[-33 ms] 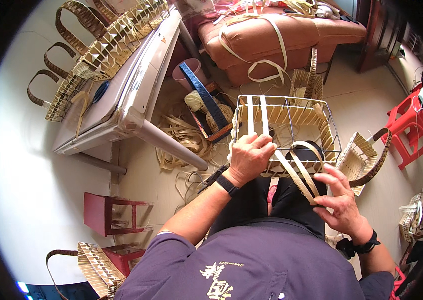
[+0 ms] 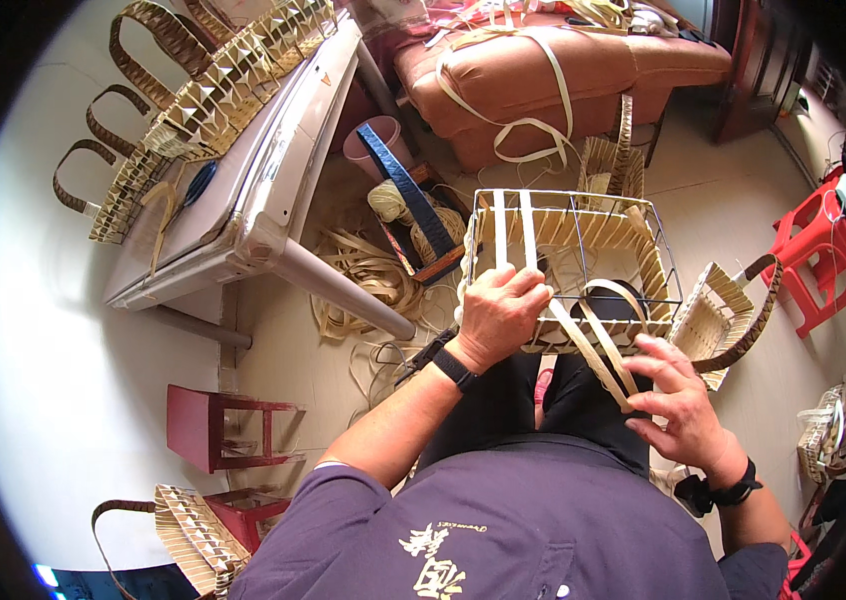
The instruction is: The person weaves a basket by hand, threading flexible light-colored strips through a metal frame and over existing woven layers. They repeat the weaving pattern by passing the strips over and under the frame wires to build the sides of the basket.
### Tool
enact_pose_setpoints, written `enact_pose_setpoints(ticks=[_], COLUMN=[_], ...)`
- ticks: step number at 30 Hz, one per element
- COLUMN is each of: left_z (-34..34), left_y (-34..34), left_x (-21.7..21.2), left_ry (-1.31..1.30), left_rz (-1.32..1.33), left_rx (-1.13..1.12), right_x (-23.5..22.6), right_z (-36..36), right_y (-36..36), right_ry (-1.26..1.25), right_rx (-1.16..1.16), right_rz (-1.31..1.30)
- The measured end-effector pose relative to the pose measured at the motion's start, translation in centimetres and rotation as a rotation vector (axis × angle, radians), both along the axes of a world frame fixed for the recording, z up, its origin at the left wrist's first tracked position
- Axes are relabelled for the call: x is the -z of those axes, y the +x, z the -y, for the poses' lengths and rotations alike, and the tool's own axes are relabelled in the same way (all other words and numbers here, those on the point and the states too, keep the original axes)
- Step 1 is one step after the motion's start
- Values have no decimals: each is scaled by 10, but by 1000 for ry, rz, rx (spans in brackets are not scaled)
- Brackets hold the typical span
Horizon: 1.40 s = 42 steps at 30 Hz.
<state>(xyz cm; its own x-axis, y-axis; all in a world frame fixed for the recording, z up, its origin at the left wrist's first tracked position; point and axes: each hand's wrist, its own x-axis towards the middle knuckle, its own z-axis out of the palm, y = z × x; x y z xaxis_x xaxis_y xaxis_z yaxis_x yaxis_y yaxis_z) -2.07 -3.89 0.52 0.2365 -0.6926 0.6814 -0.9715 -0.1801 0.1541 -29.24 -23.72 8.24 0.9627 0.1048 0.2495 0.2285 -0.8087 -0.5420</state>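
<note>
A rectangular wire-frame basket (image 2: 653,268) rests by my lap, its sides partly wrapped in pale flat strip. Two lengths of pale strip (image 2: 529,228) run across its left part, from the far rim to my left hand (image 2: 505,315). That hand is closed, pinching the strip at the near rim. From there the strip continues to the right and loops back over the near side. My right hand (image 2: 681,398) pinches this looped strip (image 2: 598,352) between thumb and forefinger, its other fingers spread. The fingertips of my left hand partly hide the near rim.
Finished woven baskets with dark handles stand on the table (image 2: 273,180) at the left. A small handled basket (image 2: 718,318) sits right of my work. Coiled strips (image 2: 368,275) lie on the floor beside a blue-handled carrier (image 2: 408,195). Red stools (image 2: 818,255) stand at the right.
</note>
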Motion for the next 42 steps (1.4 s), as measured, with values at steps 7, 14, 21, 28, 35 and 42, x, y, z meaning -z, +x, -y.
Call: enact_pose_setpoints(ticks=[7, 14, 21, 28, 35, 42], left_z=[4, -2, 3, 10, 5, 4], left_y=[7, 19, 1, -2, 0, -3], left_x=[0, -2, -11, -9, -9, -10], left_ry=[-4, -6, 29, -2, 4, 18], left_rz=[-18, -87, -153, -189, -249, -270], left_rx=[-9, -23, 2, 11, -2, -8], right_x=[17, -23, 36, -21, -10, 15], right_z=[34, 66, 160, 75, -4, -6], right_y=[-26, -86, -343, -91, 71, 122], right_ry=[674, 1045, 1028, 39, 257, 1215], right_rx=[-312, -642, 46, 552, 252, 1], right_rz=[-873, -737, -881, -300, 29, -386])
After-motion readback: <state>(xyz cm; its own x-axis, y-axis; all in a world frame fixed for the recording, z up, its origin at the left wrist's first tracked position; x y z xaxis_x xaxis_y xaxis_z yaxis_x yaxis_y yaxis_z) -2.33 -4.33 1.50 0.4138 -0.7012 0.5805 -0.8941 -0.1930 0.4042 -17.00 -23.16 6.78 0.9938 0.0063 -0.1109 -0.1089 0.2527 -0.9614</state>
